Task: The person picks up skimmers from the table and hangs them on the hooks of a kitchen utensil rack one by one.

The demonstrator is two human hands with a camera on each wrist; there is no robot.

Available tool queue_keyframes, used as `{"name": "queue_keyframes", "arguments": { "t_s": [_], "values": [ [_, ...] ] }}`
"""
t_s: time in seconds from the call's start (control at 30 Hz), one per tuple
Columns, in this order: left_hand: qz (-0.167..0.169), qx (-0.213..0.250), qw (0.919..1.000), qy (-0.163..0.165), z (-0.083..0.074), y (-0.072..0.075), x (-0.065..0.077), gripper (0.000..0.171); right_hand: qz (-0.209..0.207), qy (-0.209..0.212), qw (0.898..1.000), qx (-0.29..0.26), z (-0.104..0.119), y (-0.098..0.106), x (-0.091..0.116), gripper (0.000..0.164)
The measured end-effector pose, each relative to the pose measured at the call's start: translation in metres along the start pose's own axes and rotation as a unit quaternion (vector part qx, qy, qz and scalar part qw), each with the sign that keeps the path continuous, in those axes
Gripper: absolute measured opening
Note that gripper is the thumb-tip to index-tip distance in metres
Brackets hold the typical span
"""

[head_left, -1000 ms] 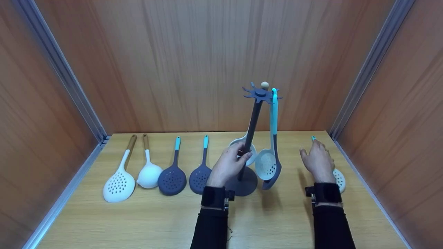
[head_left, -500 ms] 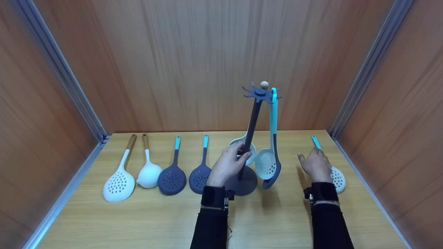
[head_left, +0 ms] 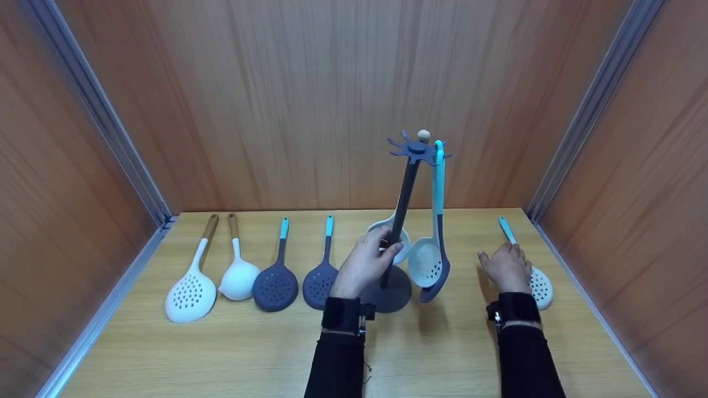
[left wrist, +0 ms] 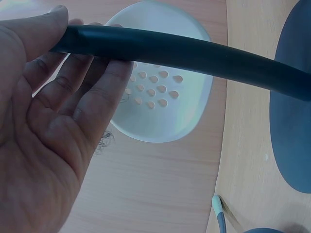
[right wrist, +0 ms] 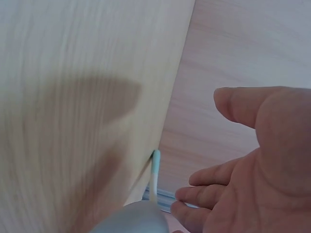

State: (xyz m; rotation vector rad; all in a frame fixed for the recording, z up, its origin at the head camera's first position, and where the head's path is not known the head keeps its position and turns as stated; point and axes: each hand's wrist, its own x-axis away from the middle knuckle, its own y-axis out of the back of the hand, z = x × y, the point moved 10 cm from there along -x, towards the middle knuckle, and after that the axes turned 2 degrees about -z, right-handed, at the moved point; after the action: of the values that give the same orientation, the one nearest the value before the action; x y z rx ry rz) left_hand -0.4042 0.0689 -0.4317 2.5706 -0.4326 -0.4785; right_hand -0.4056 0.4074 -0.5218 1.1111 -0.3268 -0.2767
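Note:
My left hand (head_left: 365, 262) grips the dark pole (head_left: 407, 188) of a utensil stand, which leans to the right. From its hooked top (head_left: 416, 149) hang a pale skimmer (head_left: 425, 262) with holes and a dark utensil (head_left: 441, 279), on the side where a turquoise handle shows. A pale round utensil (head_left: 405, 249) hangs behind the pole, partly hidden. In the left wrist view the thumb and fingers meet the pole (left wrist: 184, 51). My right hand (head_left: 504, 268) hovers over a white skimmer (head_left: 542, 287) with a turquoise handle. Its fingers (right wrist: 204, 194) are extended and hold nothing.
At the left lie a white skimmer (head_left: 191, 296) and a white ladle (head_left: 239, 279), both with wooden handles. Two dark skimmers, one (head_left: 275, 287) left of the other (head_left: 321, 284), lie near the stand's round base (head_left: 387, 301). Wooden panels (head_left: 310, 99) enclose the table.
My right hand has drawn back slightly toward me, so more of the turquoise-handled skimmer shows. The left hand and the stand have stayed in place.

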Motion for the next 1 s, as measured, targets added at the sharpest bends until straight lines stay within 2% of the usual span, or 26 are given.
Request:
{"name": "queue_keyframes", "arguments": {
  "t_s": [0.33,0.57,1.0],
  "values": [
    [-0.003,-0.003,1.0,0.002,-0.001,0.001,0.001,0.018,-0.004,-0.015,1.0,0.01,-0.008,-0.003,-0.002,0.094],
    [0.0,-0.004,0.9998,-0.019,-0.005,0.0,0.002,0.019,0.004,-0.002,1.0,0.007,-0.014,-0.002,-0.001,0.092],
    [0.003,-0.003,1.0,0.0,-0.001,0.0,0.0,0.018,0.009,0.004,1.0,-0.013,-0.025,-0.008,-0.006,0.091]
  ]
}}
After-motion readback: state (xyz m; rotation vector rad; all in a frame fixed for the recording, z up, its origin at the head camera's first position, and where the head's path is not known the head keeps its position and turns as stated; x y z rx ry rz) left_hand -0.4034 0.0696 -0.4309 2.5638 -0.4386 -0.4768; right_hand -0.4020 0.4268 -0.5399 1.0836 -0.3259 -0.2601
